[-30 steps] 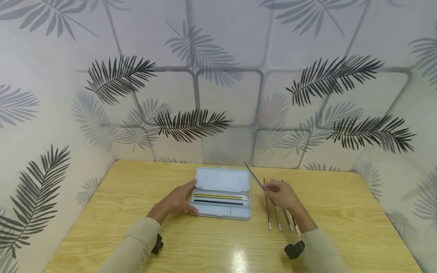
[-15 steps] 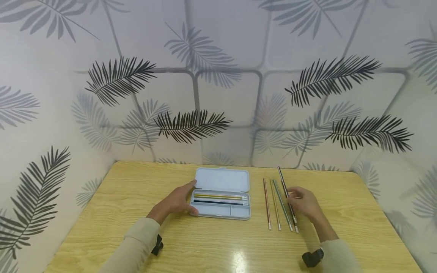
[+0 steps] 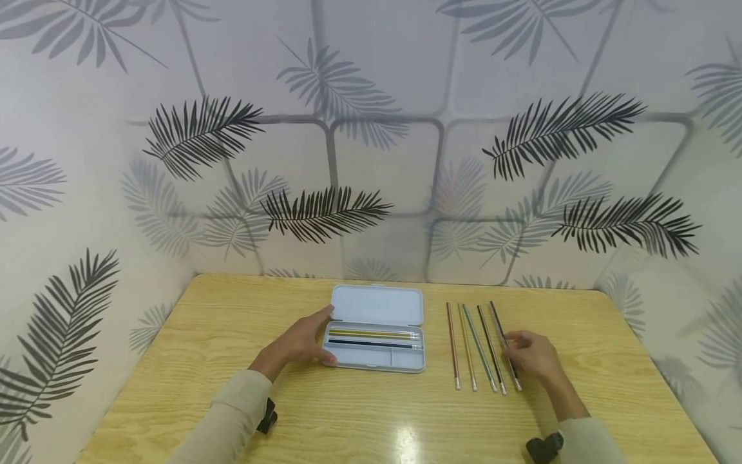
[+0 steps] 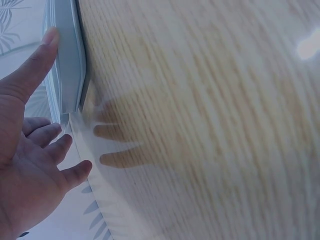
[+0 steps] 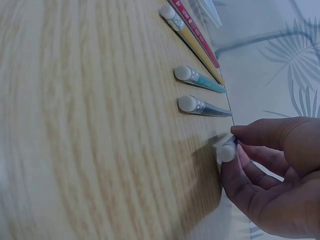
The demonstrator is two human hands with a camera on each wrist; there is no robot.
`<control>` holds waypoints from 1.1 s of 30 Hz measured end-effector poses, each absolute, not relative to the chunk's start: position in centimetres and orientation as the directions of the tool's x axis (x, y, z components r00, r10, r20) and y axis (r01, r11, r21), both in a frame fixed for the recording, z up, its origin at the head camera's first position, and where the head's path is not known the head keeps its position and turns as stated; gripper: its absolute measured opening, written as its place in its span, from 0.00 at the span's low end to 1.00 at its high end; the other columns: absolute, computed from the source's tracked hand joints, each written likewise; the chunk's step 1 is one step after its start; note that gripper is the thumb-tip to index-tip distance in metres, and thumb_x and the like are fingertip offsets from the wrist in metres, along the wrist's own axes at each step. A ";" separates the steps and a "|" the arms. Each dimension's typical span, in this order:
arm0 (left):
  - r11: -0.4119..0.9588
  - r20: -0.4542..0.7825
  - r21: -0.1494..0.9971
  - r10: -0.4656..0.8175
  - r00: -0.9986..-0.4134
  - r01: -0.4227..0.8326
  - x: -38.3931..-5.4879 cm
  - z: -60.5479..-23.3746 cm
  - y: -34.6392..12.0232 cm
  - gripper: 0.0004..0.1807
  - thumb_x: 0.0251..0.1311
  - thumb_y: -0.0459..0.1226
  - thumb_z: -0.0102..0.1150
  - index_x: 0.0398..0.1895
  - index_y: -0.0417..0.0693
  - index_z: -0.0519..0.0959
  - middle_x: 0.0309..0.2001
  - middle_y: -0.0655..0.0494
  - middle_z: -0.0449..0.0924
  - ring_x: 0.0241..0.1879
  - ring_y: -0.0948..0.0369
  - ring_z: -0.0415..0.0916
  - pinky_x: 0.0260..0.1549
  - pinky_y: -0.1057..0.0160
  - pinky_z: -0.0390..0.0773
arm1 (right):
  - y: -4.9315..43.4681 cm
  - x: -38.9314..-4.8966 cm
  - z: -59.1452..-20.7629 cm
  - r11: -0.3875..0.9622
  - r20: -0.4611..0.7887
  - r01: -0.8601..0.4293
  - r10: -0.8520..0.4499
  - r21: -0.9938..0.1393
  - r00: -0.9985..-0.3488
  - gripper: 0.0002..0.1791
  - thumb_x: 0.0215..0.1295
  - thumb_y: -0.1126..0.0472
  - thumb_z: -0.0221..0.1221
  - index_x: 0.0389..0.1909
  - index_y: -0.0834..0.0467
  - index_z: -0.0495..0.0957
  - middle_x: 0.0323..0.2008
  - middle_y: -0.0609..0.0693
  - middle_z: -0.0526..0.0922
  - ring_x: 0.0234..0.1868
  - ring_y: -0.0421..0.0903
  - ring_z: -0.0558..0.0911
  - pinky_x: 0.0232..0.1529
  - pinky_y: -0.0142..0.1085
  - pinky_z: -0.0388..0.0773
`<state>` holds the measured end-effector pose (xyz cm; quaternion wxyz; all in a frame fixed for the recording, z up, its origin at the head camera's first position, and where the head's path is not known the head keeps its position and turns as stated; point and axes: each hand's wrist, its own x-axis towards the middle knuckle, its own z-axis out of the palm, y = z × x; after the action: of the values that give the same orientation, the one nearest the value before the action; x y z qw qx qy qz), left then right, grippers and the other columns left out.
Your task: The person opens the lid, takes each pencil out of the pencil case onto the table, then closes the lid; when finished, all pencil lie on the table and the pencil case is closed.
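Observation:
An open pale blue pencil case (image 3: 359, 356) lies on the table, its lid (image 3: 377, 304) folded back. Inside it are yellow pencils (image 3: 371, 333) and a dark pencil (image 3: 371, 343). My left hand (image 3: 295, 341) rests at the case's left end, thumb touching the front side and fingers spread loosely. My right hand (image 3: 534, 354) pinches a dark pencil (image 3: 495, 316) between thumb and fingers. Its white eraser end (image 5: 226, 152) points towards me in the right wrist view. This pencil is the rightmost of a row, beside a black pencil (image 3: 490, 343).
Left of the black pencil lie a green pencil (image 3: 478, 341), a yellow pencil (image 3: 467, 348) and a red pencil (image 3: 452, 341), erasers towards me. The wooden table (image 3: 359, 412) ends at a leaf-patterned wall (image 3: 382, 167).
My right hand has carried the dark pencil from near the case to the right, over the other pencils, and lowered it at the row's right end. The left hand has stayed put.

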<state>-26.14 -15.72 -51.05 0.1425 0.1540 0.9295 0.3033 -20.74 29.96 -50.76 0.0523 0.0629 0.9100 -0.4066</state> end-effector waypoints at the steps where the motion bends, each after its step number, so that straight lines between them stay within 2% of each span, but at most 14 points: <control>1: 0.769 -0.172 0.607 0.373 -0.912 0.200 -26.1 -51.0 -15.7 0.63 0.35 0.46 0.78 0.75 0.45 0.49 0.74 0.47 0.51 0.73 0.48 0.52 0.70 0.48 0.58 | 30.0 -20.7 -50.8 0.655 -0.151 0.164 0.077 -0.738 -0.986 0.22 0.59 0.65 0.60 0.54 0.72 0.73 0.41 0.66 0.81 0.32 0.46 0.82 0.33 0.34 0.82; 8: 0.780 -0.179 0.588 0.384 -0.906 0.214 -26.1 -50.7 -15.7 0.64 0.34 0.47 0.78 0.74 0.43 0.49 0.74 0.46 0.52 0.73 0.47 0.52 0.70 0.48 0.58 | 29.8 -20.8 -50.9 0.690 -0.107 0.141 0.091 -0.710 -0.990 0.19 0.58 0.64 0.60 0.48 0.72 0.76 0.36 0.63 0.82 0.31 0.46 0.82 0.29 0.32 0.80; 12: 0.779 -0.183 0.591 0.382 -0.906 0.209 -26.2 -50.6 -15.8 0.63 0.35 0.47 0.78 0.75 0.44 0.49 0.74 0.47 0.51 0.73 0.48 0.51 0.70 0.48 0.58 | 29.3 -21.2 -50.4 0.718 -0.080 0.108 0.073 -0.688 -0.994 0.19 0.58 0.63 0.59 0.48 0.72 0.76 0.37 0.63 0.82 0.32 0.48 0.81 0.28 0.32 0.78; 21: 0.784 -0.179 0.584 0.376 -0.909 0.209 -26.3 -50.6 -15.9 0.63 0.36 0.47 0.78 0.75 0.45 0.49 0.74 0.47 0.51 0.73 0.48 0.52 0.70 0.48 0.58 | 24.6 -23.4 -49.4 0.709 0.003 -0.057 -0.077 -0.703 -0.997 0.14 0.63 0.63 0.58 0.46 0.66 0.80 0.42 0.62 0.84 0.44 0.56 0.82 0.40 0.44 0.83; 27: 0.782 -0.181 0.589 0.373 -0.910 0.203 -26.3 -50.7 -16.0 0.63 0.36 0.47 0.78 0.75 0.45 0.48 0.74 0.47 0.51 0.73 0.48 0.51 0.70 0.48 0.58 | 19.8 -24.7 -49.6 0.683 0.062 -0.181 -0.196 -0.708 -0.979 0.09 0.61 0.66 0.60 0.42 0.63 0.82 0.39 0.56 0.85 0.42 0.52 0.83 0.40 0.40 0.83; 33: 0.775 -0.185 0.600 0.376 -0.908 0.198 -26.3 -51.0 -16.0 0.64 0.35 0.48 0.78 0.75 0.45 0.48 0.74 0.47 0.51 0.73 0.48 0.51 0.70 0.48 0.58 | 14.9 -25.2 -50.4 0.645 0.095 -0.192 -0.183 -0.739 -0.979 0.05 0.57 0.69 0.62 0.34 0.61 0.84 0.32 0.51 0.86 0.36 0.46 0.83 0.37 0.36 0.82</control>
<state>-26.29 -15.98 -50.96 0.1489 0.1542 0.9303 0.2976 -25.17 14.92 -50.36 -0.0057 -0.1032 0.9070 -0.4083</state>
